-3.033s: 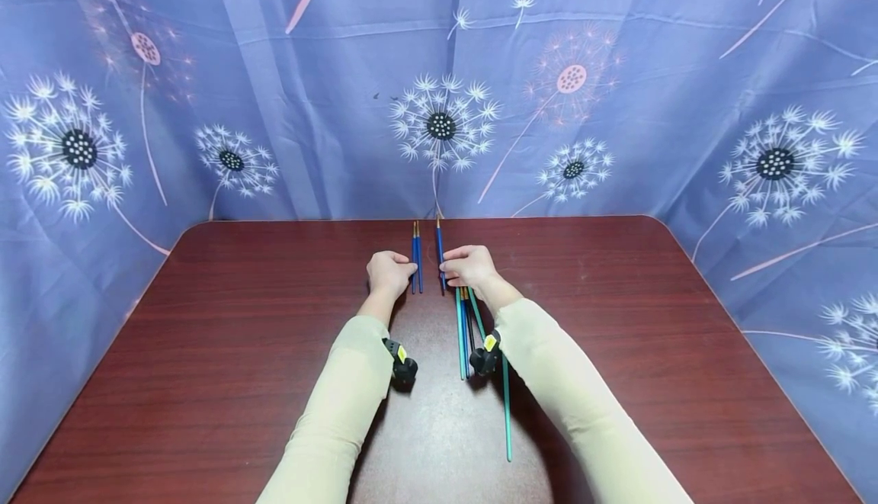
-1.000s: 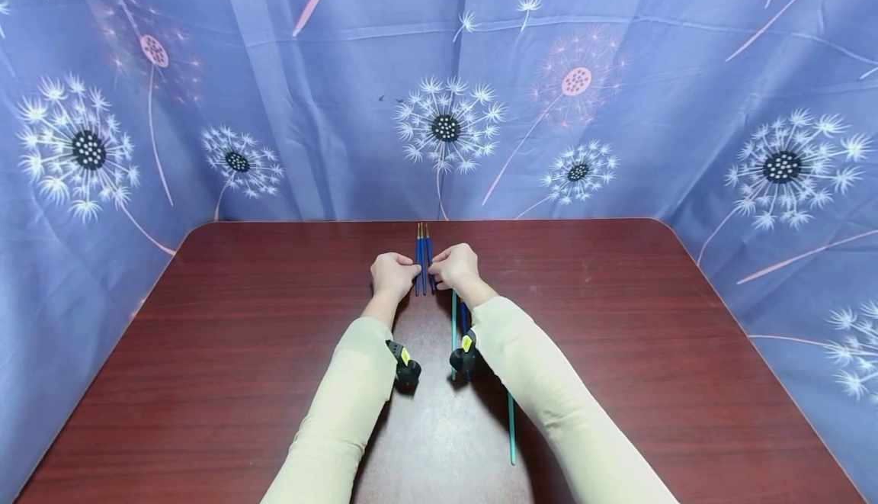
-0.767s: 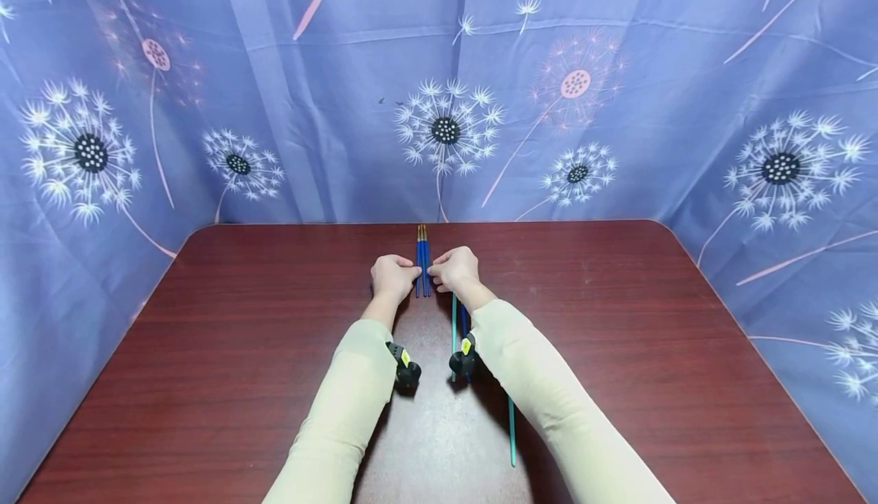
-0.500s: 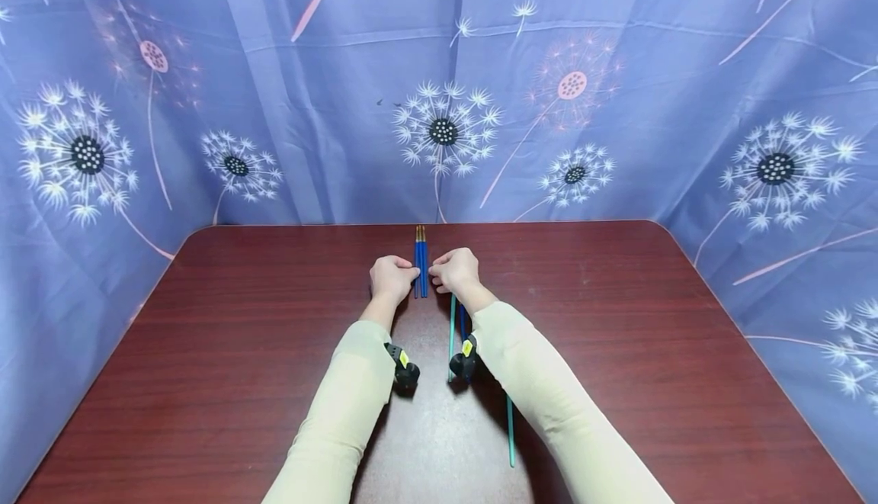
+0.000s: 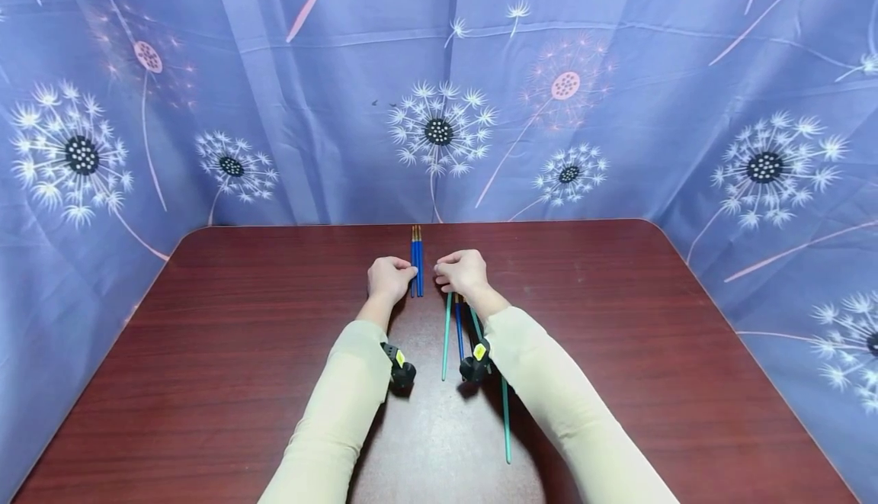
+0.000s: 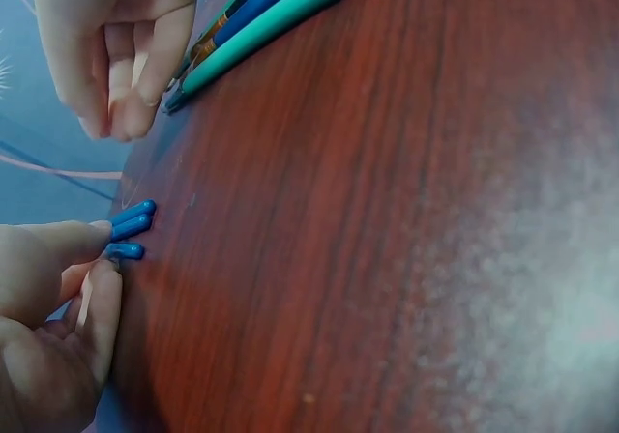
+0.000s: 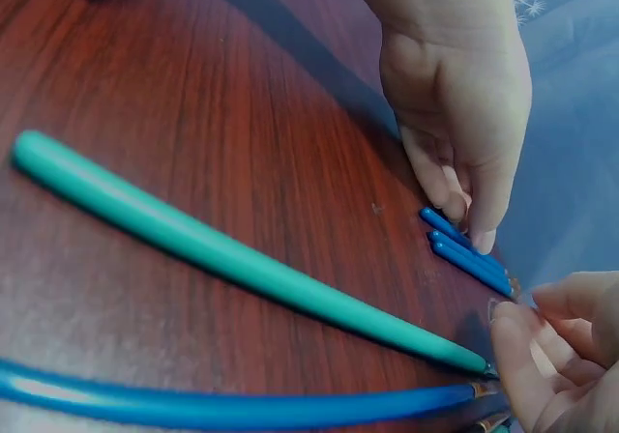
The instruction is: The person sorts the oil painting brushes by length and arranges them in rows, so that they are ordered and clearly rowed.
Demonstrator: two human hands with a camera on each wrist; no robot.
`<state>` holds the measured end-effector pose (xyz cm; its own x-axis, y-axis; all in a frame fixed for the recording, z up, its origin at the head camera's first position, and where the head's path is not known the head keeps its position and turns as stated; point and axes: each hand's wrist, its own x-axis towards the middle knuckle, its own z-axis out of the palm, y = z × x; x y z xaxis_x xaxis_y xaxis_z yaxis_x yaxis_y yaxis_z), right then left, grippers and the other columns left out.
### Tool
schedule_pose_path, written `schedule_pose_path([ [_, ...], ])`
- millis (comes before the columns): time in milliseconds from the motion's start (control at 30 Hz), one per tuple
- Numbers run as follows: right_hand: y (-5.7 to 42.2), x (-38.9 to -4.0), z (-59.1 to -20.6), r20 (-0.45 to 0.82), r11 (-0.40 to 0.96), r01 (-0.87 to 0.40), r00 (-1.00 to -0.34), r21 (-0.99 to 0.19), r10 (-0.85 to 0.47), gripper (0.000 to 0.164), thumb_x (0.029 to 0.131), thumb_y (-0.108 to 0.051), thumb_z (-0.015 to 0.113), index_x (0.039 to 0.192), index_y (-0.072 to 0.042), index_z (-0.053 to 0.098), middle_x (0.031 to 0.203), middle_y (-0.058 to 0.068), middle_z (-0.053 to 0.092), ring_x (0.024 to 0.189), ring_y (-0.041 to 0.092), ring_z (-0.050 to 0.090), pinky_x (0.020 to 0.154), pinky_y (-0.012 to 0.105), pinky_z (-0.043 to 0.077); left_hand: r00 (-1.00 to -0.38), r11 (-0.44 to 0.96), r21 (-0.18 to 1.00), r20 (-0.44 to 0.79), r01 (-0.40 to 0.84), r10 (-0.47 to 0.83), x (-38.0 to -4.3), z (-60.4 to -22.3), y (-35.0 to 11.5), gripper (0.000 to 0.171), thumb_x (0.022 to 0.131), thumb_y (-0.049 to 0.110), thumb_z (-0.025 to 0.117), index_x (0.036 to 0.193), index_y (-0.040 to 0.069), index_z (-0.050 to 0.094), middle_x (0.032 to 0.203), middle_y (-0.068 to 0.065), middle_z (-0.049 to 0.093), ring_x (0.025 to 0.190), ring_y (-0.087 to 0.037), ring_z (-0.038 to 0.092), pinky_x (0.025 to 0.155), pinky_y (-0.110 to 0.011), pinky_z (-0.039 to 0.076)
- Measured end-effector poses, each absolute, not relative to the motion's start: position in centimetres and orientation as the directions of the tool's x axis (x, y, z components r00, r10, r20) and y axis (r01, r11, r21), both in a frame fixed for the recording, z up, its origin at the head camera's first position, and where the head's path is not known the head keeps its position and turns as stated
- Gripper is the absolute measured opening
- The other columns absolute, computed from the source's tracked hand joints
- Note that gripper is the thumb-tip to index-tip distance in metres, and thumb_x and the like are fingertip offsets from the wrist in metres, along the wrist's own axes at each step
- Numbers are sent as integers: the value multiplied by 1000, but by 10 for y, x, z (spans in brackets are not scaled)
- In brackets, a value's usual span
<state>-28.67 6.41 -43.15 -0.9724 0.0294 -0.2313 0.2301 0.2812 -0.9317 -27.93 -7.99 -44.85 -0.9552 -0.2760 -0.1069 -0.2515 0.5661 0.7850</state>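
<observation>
Three short blue paintbrushes lie side by side near the table's back edge, metal ends pointing away. My left hand pinches the leftmost one between thumb and fingers; in the left wrist view its blue handle end pokes out from the fingertips. Just right of the group is my right hand, fingers loosely bent, a small gap from the brushes and nothing held. Below it lie a long green paintbrush and a long blue paintbrush, their tips partly hidden by the hand in the head view.
Another green handle reaches toward the front, partly under the right forearm. More brushes there are mostly hidden by the arm and the wrist camera. A dandelion-print curtain stands behind the brown table.
My right hand has brought the third short blue paintbrush left against the other two, let it go and drawn back slightly to the right. The left hand has stayed nearly in place.
</observation>
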Motion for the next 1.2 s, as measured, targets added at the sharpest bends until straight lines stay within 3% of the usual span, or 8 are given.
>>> schedule_pose_path([
  [467, 91, -271, -428, -233, 293, 220, -973, -930, -8, 22, 87, -9, 64, 106, 1, 68, 96, 18, 72, 74, 20, 72, 62, 30, 58, -965, 588, 775, -101, -229, -243, -277, -449, -80, 22, 85, 30, 68, 98, 14, 74, 106, -5, 71, 107, -24, 61, 91, -40, 49],
  [1200, 121, -246, -429, -192, 343, 176, -981, -923, -12, 20, 84, -10, 68, 101, 1, 69, 93, 18, 72, 70, 19, 71, 58, 29, 58, -973, 565, 798, -115, -210, -199, -275, -450, -78, 25, 88, 27, 66, 105, 11, 72, 108, -8, 70, 105, -25, 62, 91, -40, 50],
])
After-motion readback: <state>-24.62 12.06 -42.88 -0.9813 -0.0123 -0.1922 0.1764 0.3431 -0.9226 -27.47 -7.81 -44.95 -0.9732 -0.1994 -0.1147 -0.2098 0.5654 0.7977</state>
